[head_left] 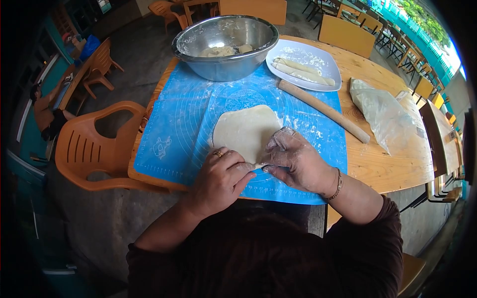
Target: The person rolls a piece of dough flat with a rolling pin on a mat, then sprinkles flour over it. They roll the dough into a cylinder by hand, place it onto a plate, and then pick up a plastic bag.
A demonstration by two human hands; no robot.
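Observation:
A flat oval sheet of pale dough lies on a blue silicone mat dusted with flour. My left hand, with a ring on one finger, pinches the near edge of the dough. My right hand, floury and wearing a bracelet, grips the same near edge from the right side. The fingertips of both hands meet at the dough's near rim, which looks slightly lifted or folded there.
A wooden rolling pin lies on the mat's right side. A steel bowl with dough pieces stands at the back, next to a white plate holding rolled dough sticks. A plastic bag lies right. An orange chair stands left.

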